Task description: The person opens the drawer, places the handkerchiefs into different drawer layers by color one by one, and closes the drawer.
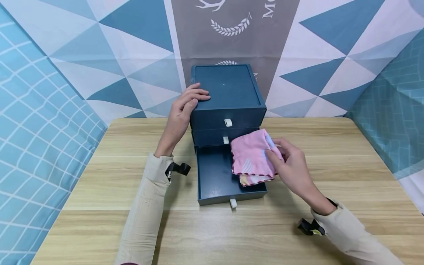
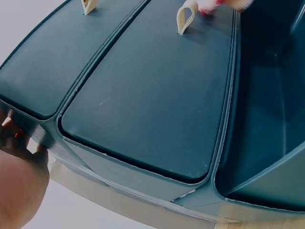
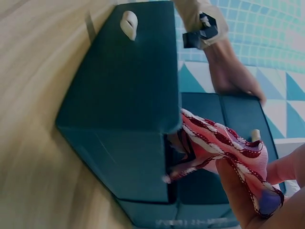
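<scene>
A dark blue drawer box (image 1: 226, 86) stands on the table, its bottom drawer (image 1: 215, 173) pulled out toward the front. My left hand (image 1: 183, 110) rests on the box's upper left edge, fingers laid over the top. In my right hand (image 1: 293, 165) is a folded pink cloth (image 1: 251, 152) with a dark red and white stitched border, pinched at its right side between thumb and fingers. The cloth hangs over the right part of the open drawer. In the right wrist view, the cloth's edge (image 3: 224, 138) overlaps the drawer front (image 3: 124, 71).
The two upper drawers are closed, each with a pale loop tab (image 1: 228, 122). Another tab (image 1: 233, 203) sits on the open drawer's front. Behind the box hangs a patterned cloth backdrop (image 1: 132, 55). Wooden tabletop (image 1: 116, 176) surrounds the box.
</scene>
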Demonstrator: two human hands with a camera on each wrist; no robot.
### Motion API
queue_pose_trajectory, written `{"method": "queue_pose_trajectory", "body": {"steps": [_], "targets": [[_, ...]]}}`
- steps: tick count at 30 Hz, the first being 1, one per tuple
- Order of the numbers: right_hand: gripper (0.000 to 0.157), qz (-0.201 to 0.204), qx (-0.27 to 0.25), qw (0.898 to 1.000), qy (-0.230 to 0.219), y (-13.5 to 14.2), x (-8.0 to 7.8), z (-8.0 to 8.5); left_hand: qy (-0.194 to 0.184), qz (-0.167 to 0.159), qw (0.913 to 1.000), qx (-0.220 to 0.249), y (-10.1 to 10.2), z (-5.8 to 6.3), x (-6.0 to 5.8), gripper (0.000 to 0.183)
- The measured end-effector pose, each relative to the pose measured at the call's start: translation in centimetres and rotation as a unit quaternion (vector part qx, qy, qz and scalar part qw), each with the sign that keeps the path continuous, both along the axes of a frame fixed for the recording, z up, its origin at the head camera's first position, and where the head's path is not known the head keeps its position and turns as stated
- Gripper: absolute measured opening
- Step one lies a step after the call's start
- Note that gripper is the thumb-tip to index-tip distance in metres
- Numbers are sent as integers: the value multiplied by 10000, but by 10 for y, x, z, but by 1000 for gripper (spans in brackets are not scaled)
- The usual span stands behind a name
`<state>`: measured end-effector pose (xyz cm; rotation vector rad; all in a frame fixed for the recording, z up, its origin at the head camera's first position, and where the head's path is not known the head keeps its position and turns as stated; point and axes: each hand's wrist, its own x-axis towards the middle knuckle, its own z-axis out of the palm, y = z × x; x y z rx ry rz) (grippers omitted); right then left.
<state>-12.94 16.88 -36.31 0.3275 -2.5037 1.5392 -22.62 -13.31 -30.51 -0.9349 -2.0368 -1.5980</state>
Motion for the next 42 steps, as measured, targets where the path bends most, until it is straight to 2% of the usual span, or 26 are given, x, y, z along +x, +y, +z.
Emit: {"method": "queue_pose_trajectory", "body": {"steps": [6,17,20,27,31,36,42], "targets": [[26,156,111,9992,-364,-11,-6,-9,-45,-5,10000,-26,2,0,0,35],[30,656,-33,9933,-956,-26,-14,-17,-116,-116,9999,3,7,-2,0,33],[31,837,-165,9888,-1227,-31,-17,-19,-118,-113,9999,2,7,-2,0,33],[32,1375,-741,9707,-1825,-41,-25,-27,-123,-58,9999,-3,4,-1,1,34],[32,1434,-506,9745,-1652,-48,-27,-33,-119,-34,9999,2,3,-1,1,34],[35,1191,526,9870,-941,-53,-27,-38,-109,-21,9999,-4,3,-1,2,34],[35,1048,1563,9818,-270,-57,-24,-39,-149,-50,9999,-12,1,1,2,34]]}}
